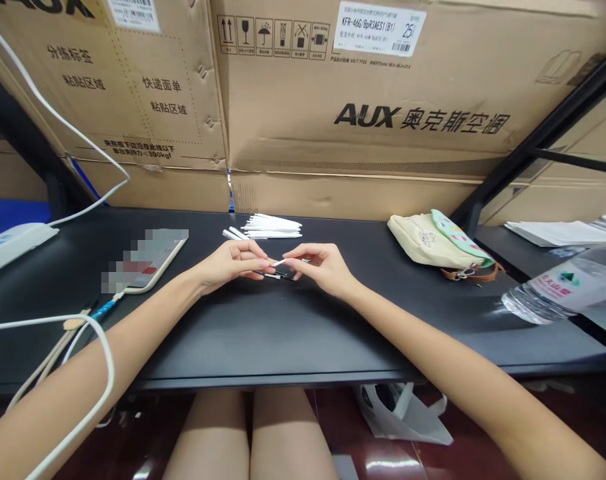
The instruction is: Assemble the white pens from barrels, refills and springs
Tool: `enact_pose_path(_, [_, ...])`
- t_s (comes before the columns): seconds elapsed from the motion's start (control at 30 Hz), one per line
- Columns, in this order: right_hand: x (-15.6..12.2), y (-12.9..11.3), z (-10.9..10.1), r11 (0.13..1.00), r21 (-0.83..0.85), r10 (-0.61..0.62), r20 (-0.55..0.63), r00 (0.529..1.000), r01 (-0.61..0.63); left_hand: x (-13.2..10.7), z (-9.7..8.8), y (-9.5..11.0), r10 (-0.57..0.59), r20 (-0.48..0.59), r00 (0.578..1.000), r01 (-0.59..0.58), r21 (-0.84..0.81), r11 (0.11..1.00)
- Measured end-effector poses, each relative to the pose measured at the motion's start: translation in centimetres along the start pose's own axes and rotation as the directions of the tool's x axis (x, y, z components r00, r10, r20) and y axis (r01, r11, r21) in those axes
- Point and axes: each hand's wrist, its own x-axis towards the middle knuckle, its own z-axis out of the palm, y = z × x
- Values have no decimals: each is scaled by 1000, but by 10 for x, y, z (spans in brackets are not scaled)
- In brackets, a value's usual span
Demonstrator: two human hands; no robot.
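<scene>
My left hand (235,262) and my right hand (325,268) meet over the middle of the black table, fingertips pinched. Between them is a short, thin white piece (279,263), gripped at both ends; it resembles a pen part, but the fingers cover much of it. Just below the fingertips are slim black-and-white pieces (281,275), partly hidden by the hands; whether they are held or lie on the table, I cannot tell. Beyond the hands lies a pile of slender white pen-like sticks (273,227), with white tubes (235,233) at its left.
A phone (157,260) with a cable lies at left, near a white power strip (17,243). White cable (105,353) loops across my left forearm. At right are a cream pouch (423,240) and a water bottle (557,287). Large cartons (363,153) stand behind the table.
</scene>
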Motion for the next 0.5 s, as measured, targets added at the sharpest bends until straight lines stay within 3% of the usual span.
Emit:
enact_pose_path(0.3, [0, 4, 7, 995, 100, 8, -156, 988, 8, 4, 3, -4, 73, -90, 993, -60, 145, 988])
enact_pose_path(0.5, [-3, 5, 7, 998, 43, -35, -153, 988, 42, 2, 11, -3, 55, -6, 998, -51, 287, 957])
